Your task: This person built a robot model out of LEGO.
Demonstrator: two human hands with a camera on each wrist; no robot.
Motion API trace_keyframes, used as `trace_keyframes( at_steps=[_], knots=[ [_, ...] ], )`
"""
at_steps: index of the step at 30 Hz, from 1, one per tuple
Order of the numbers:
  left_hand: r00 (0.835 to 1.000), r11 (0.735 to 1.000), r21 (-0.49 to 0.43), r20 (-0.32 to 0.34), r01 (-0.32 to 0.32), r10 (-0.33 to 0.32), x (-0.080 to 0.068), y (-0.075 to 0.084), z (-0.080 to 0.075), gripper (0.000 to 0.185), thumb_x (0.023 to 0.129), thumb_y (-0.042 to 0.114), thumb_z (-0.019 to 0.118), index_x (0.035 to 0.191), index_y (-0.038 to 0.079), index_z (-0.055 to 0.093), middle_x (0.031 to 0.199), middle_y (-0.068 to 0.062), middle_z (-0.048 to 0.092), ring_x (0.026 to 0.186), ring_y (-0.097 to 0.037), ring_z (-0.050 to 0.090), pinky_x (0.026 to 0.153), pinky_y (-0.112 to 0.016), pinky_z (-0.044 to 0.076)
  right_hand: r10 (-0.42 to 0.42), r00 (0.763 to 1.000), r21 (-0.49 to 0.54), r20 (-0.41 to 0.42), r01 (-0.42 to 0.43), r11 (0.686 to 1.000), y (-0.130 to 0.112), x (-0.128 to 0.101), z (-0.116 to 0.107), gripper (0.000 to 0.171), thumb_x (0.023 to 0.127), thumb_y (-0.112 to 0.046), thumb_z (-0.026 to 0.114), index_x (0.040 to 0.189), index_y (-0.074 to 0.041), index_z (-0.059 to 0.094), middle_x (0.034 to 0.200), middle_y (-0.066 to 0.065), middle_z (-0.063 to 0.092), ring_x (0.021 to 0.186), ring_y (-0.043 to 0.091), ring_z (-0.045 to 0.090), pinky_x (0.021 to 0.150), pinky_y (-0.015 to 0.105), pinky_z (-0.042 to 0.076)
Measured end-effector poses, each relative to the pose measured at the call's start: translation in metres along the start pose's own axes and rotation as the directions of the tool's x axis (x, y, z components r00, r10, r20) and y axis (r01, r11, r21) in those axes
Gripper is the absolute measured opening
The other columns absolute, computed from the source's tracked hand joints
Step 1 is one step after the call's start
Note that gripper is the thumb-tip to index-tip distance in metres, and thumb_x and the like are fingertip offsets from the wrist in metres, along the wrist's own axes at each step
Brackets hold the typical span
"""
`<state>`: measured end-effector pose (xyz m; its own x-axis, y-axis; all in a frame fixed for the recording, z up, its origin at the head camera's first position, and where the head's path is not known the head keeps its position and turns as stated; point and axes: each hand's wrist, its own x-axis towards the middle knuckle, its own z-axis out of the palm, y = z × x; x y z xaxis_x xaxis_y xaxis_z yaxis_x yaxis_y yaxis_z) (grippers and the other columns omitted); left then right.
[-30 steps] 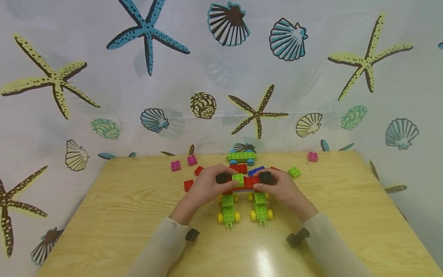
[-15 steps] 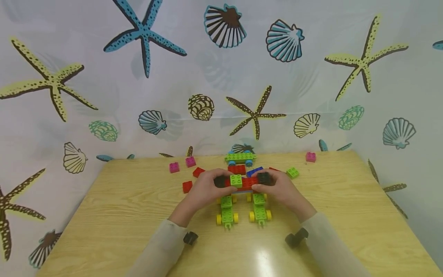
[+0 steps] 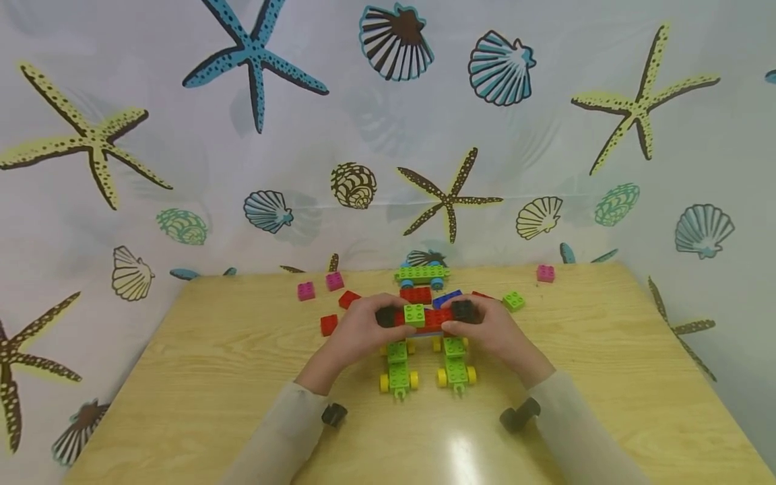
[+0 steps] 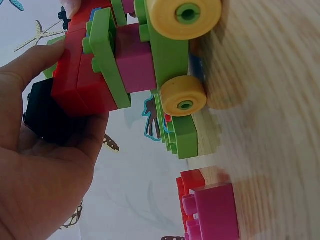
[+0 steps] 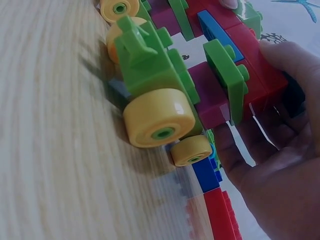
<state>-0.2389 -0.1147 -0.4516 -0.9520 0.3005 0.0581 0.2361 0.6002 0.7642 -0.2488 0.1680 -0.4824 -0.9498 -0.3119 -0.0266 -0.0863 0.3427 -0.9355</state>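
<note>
A toy brick build stands on two green wheeled bases (image 3: 398, 374) with yellow wheels (image 5: 159, 118). Purple-pink bricks (image 4: 136, 59) and green plates (image 5: 225, 75) rise from the bases to a row of red bricks (image 3: 438, 318). On that row sit a light green brick (image 3: 414, 315) and, toward the right, a black brick (image 3: 463, 310); another black brick (image 4: 47, 112) is at the left end. My left hand (image 3: 366, 325) grips the left end, thumb in front and fingers behind. My right hand (image 3: 492, 328) holds the right end likewise, its fingers under the red row in the right wrist view.
Behind the build are a green base with blue wheels (image 3: 422, 273), a red brick (image 3: 415, 295) and a blue brick (image 3: 447, 299). Pink bricks (image 3: 306, 291) and red bricks (image 3: 329, 325) lie left on the wooden table (image 3: 230, 364). Right lie a green brick (image 3: 514, 300) and a pink brick (image 3: 545, 273).
My left thumb sits slightly lower, showing more of the light green brick's front. Both hands keep their hold on the build, and the head view has shifted a little.
</note>
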Motion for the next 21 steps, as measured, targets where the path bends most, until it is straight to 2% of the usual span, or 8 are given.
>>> trace_keyframes(
  at_steps=[5, 8, 13, 17, 21],
  knots=[
    [1.000, 1.000, 0.006, 0.015, 0.013, -0.013, 0.000, 0.004, -0.002, 0.047, 0.095, 0.032, 0.092, 0.136, 0.015, 0.078, 0.142, -0.006, 0.076, 0.129, -0.030, 0.068, 0.116, -0.056, 0.059, 0.000, 1.000, -0.011, 0.006, 0.000, 1.000, -0.003, 0.000, -0.001, 0.039, 0.101, -0.039, 0.086, 0.134, -0.019, 0.078, 0.143, 0.009, 0.074, 0.127, 0.031, 0.066, 0.120, 0.056, 0.054],
    [0.999, 0.999, 0.016, 0.022, 0.029, -0.030, -0.003, 0.003, -0.005, 0.048, 0.095, 0.032, 0.092, 0.137, 0.015, 0.078, 0.144, -0.006, 0.076, 0.132, -0.030, 0.067, 0.118, -0.057, 0.058, -0.002, 1.000, -0.017, 0.027, 0.002, 1.000, -0.004, 0.000, -0.001, 0.045, 0.099, -0.040, 0.087, 0.137, -0.018, 0.077, 0.145, 0.010, 0.073, 0.128, 0.031, 0.067, 0.119, 0.056, 0.055],
    [1.000, 0.999, 0.046, 0.010, 0.021, -0.022, -0.011, -0.008, -0.015, 0.047, 0.096, 0.034, 0.091, 0.137, 0.016, 0.078, 0.144, -0.007, 0.076, 0.132, -0.030, 0.066, 0.118, -0.058, 0.057, -0.020, 0.997, -0.028, 0.071, 0.022, 0.999, -0.003, 0.002, -0.004, 0.054, 0.098, -0.036, 0.089, 0.144, -0.013, 0.073, 0.145, 0.011, 0.073, 0.131, 0.032, 0.070, 0.118, 0.053, 0.059],
    [1.000, 0.997, 0.075, 0.016, 0.004, -0.005, -0.017, -0.018, -0.026, 0.049, 0.096, 0.035, 0.090, 0.139, 0.015, 0.077, 0.143, -0.007, 0.075, 0.129, -0.030, 0.065, 0.116, -0.057, 0.058, -0.063, 0.990, -0.039, 0.127, 0.068, 0.997, -0.004, 0.001, -0.010, 0.050, 0.099, -0.029, 0.088, 0.144, -0.013, 0.072, 0.144, 0.012, 0.075, 0.135, 0.034, 0.072, 0.119, 0.052, 0.059],
    [0.999, 0.994, 0.104, 0.040, 0.011, -0.015, -0.024, -0.026, -0.041, 0.051, 0.096, 0.039, 0.090, 0.140, 0.016, 0.076, 0.141, -0.007, 0.075, 0.127, -0.030, 0.065, 0.115, -0.057, 0.058, -0.094, 0.977, -0.081, 0.194, 0.111, 0.990, -0.010, 0.002, -0.014, 0.050, 0.100, -0.024, 0.086, 0.146, -0.012, 0.071, 0.148, 0.012, 0.073, 0.141, 0.037, 0.069, 0.123, 0.056, 0.055]
  ],
)
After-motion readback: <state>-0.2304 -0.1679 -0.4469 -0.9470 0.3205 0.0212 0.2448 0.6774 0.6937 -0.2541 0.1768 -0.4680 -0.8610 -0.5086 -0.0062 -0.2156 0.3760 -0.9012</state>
